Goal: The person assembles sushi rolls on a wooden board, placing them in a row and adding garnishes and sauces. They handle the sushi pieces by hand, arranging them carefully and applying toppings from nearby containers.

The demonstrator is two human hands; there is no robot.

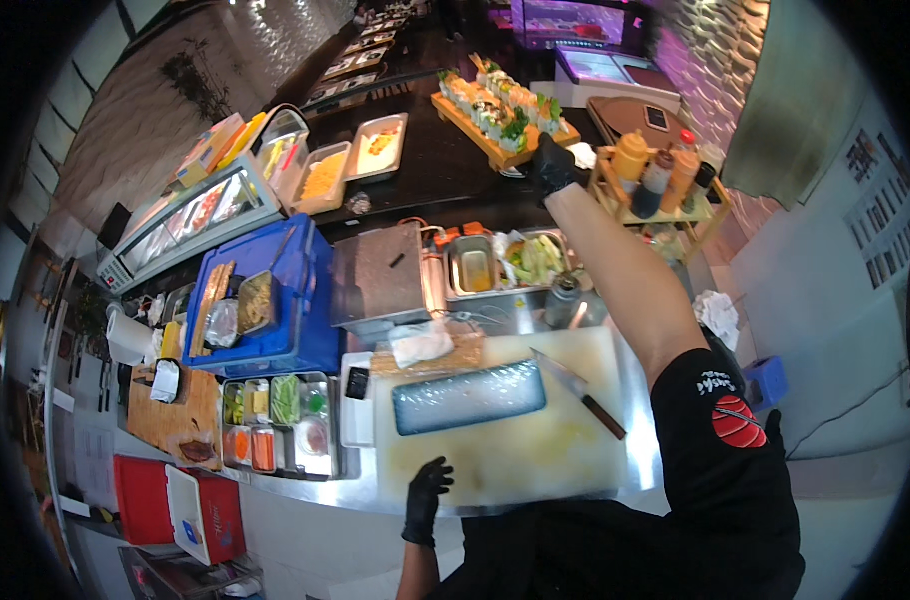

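My right hand [553, 166], in a black glove, reaches far forward to the near right end of a wooden serving board [502, 157]. Its fingers look drawn together against the board's end; what they grip, if anything, is hidden. Rows of sushi rolls [495, 105] with orange topping and green garnish cover the board. My left hand [427, 500], gloved in black, hovers by the near edge of a pale cutting board [505, 462], fingers loosely bent and apart, holding nothing. On the cutting board lie a long blue-rimmed plate [470, 398] under shiny plastic film and a dark-handled knife [580, 392].
Sauce bottles [655, 175] stand in a wooden rack right of my forearm. A bamboo mat [465, 355] with a white cloth [420, 343] lies behind the plate. Leftward are vegetable containers [280, 425], a blue bin [310, 300] and a glass display case [200, 225].
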